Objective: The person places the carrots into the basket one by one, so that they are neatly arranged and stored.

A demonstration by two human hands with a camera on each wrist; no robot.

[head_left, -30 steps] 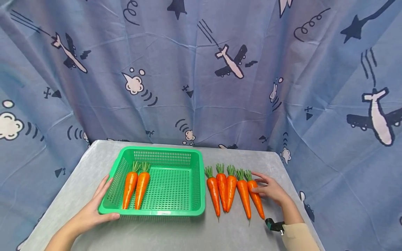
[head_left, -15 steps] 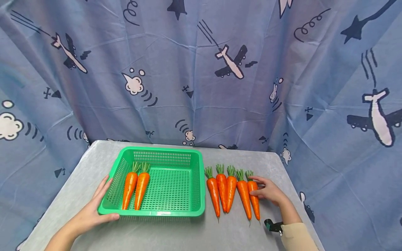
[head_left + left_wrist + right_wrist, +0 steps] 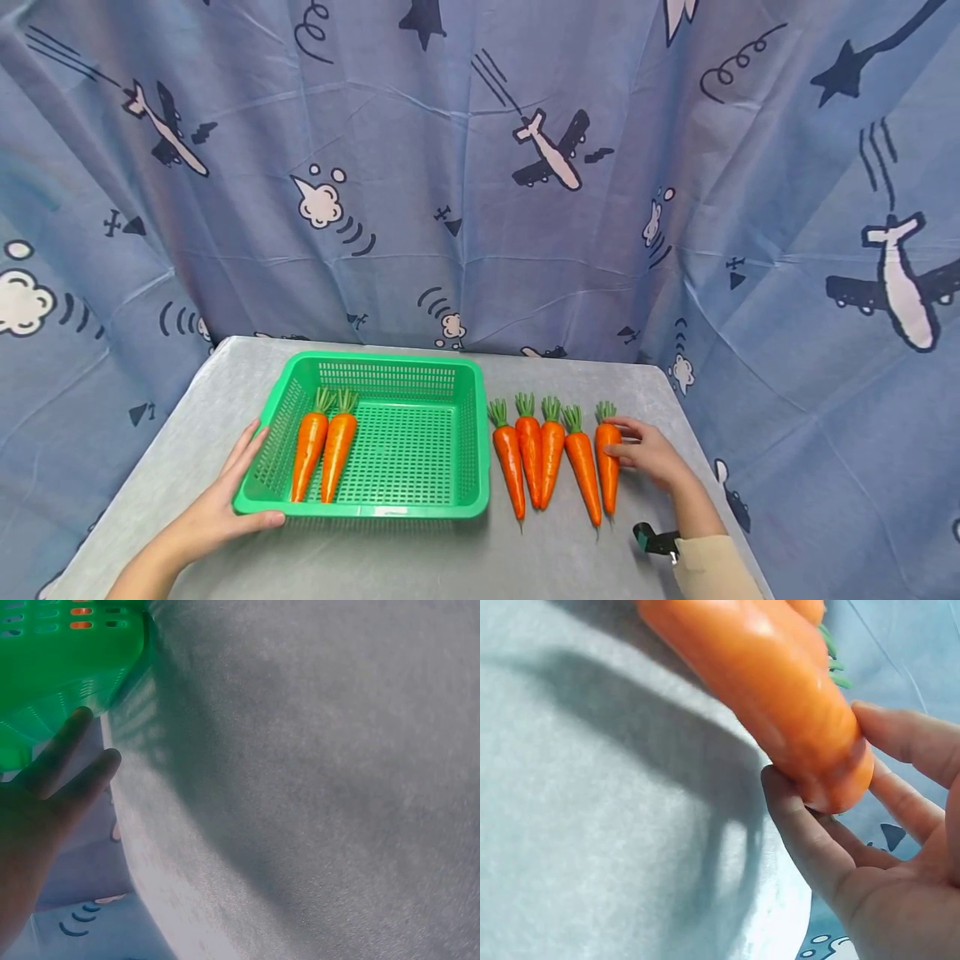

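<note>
At the lower right of the head view, the right hand [image 3: 648,454] is pinching a glossy, tapering carrot [image 3: 607,471] by its thick upper end, thumb and fingertips pressing on opposite sides. Its stringy green tuft is pointing toward the top of the frame. Just left of it, four loose carrots [image 3: 551,450] are lying in an uneven row on the pale, finely grained table [image 3: 360,567]. At the lower left, the left hand [image 3: 213,508] is spreading straight fingers along the side of a green plastic basket [image 3: 375,510], its thumb resting at the near corner. Inside the rounded rectangle of slotted walls, two smooth carrots [image 3: 339,446] are leaning side by side. A creased blue curtain [image 3: 420,208] is filling the upper frame.
</note>
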